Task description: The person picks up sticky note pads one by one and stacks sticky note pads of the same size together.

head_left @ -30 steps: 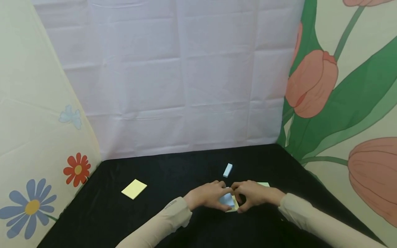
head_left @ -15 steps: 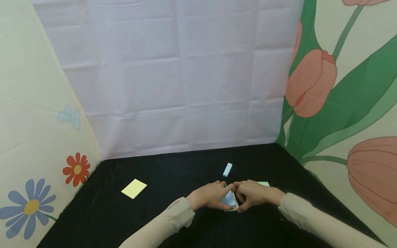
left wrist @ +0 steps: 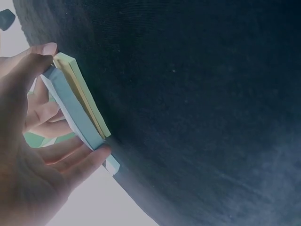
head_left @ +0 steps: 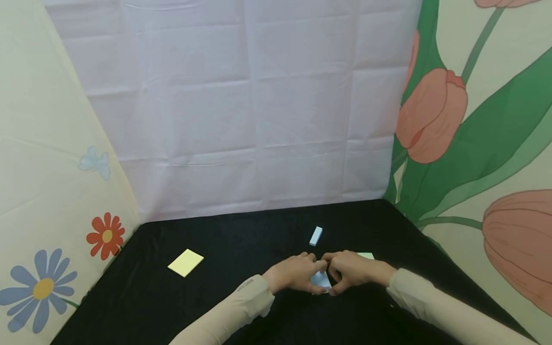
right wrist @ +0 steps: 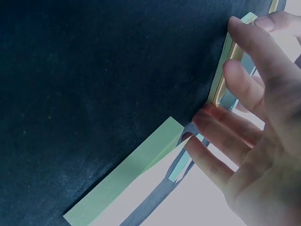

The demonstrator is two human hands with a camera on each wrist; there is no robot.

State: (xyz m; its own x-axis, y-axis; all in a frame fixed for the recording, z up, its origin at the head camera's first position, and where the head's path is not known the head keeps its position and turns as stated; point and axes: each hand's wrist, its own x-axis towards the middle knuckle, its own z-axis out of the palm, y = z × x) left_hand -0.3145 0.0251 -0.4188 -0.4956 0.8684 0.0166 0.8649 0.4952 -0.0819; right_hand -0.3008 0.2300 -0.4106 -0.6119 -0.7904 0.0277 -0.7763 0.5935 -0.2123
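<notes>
A blue sticky-note pad (head_left: 321, 279) lies over yellow and pale green pads (left wrist: 87, 96), forming a small stack on the black table. My left hand (head_left: 295, 274) grips the blue pad from its left side, fingers at the far end and thumb at the near end. From the right, my right hand (head_left: 353, 270) holds the ends of the stack between thumb and curled index finger. In the right wrist view, the right thumb and fingers lie along the layered edges of the stack (right wrist: 221, 77). Fingers partly hide the pads.
A yellow sticky-note pad (head_left: 186, 263) lies far to the left on the black tablecloth (head_left: 250, 239). Behind the hands is a narrow light-blue block (head_left: 316, 236). A green pad (right wrist: 127, 181) sits beyond the right hand. Cloth backdrops enclose the table.
My left hand has slid slightly right with the blue pad, which now covers more of the yellow pad beneath. The right hand has stayed almost still.
</notes>
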